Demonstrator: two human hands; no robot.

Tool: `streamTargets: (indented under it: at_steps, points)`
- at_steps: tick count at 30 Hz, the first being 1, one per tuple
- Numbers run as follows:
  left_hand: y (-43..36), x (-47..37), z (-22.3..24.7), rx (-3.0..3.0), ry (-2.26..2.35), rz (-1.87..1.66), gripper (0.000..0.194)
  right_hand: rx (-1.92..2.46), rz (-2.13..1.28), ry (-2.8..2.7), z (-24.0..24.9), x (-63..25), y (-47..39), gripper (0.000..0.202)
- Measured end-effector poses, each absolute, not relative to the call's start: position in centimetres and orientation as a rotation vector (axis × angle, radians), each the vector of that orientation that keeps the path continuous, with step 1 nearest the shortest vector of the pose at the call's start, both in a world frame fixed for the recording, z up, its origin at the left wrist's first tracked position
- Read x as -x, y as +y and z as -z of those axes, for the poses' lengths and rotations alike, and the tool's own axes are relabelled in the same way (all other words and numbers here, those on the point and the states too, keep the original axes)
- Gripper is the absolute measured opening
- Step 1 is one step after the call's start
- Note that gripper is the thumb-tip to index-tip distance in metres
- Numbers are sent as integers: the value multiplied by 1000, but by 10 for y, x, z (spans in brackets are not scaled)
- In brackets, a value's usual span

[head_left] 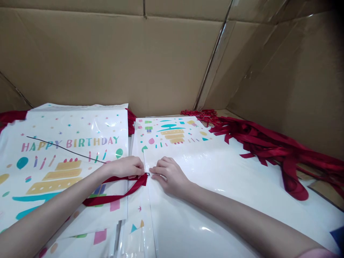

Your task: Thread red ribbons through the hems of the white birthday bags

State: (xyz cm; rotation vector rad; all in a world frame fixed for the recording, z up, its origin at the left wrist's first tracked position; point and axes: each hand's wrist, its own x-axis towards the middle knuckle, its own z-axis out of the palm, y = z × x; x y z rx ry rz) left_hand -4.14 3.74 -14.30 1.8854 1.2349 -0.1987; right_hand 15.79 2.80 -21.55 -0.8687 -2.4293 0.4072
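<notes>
My left hand (126,167) is closed in a pinch on a dark red ribbon (122,197), which trails in a loop to the lower left. A thin black wire (67,148) runs out from behind that hand, over a printed sheet. A small dark loop (147,174) shows at the ribbon's end, between my two hands. My right hand (169,175) has thumb and fingers pinched at the left edge of a glossy white flat sheet or bag (215,215). Whether its fingertips also touch the loop is hard to tell.
Flat white "HAPPY BIRTHDAY" prints (70,123) lie stacked at left. Another printed piece (172,134) pokes out beyond the white one. Loose red ribbons (258,139) heap at right, with thin red cords (201,115) behind. Cardboard walls (107,61) rise at the back and right.
</notes>
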Motion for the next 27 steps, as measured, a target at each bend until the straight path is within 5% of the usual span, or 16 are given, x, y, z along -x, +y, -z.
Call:
streamTargets:
  at_steps: [27]
  points:
    - [38,45,143,-1957,1101,166,21,708,-750,-2165,217,-159,39,14]
